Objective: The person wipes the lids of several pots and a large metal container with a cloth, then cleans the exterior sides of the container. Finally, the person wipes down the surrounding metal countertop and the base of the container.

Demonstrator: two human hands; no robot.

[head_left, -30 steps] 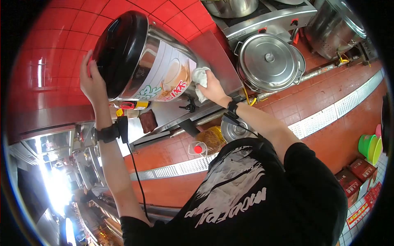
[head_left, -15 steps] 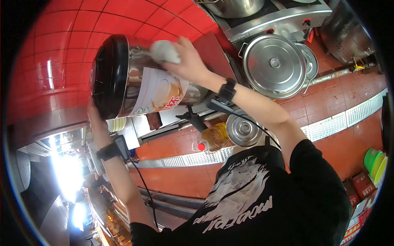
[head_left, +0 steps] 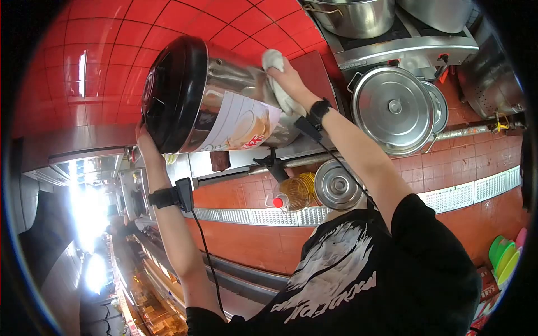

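A large steel insulated drink barrel (head_left: 232, 73) with a black lid (head_left: 175, 92) and a printed paper label (head_left: 241, 124) fills the upper left of the head view, appearing on its side in this rotated picture. My left hand (head_left: 147, 141) is closed against the lid's edge, its fingers partly hidden behind it. Bunched in my right hand (head_left: 292, 84) is a white cloth (head_left: 274, 60), pressed at the barrel's far end from the lid. Part of the cloth hangs below that hand.
A steel stove (head_left: 403, 53) with big pots (head_left: 358, 17) stands at upper right. Near it is a lidded steel pot (head_left: 386, 106). An oil jug (head_left: 297, 190) and a smaller lidded pot (head_left: 338, 185) stand on the red tiled floor, crossed by a metal drain grate (head_left: 448, 199).
My right hand has slid the cloth along the barrel, away from the lid toward the other end. The whole view has shifted, and my left hand stays at the lid.
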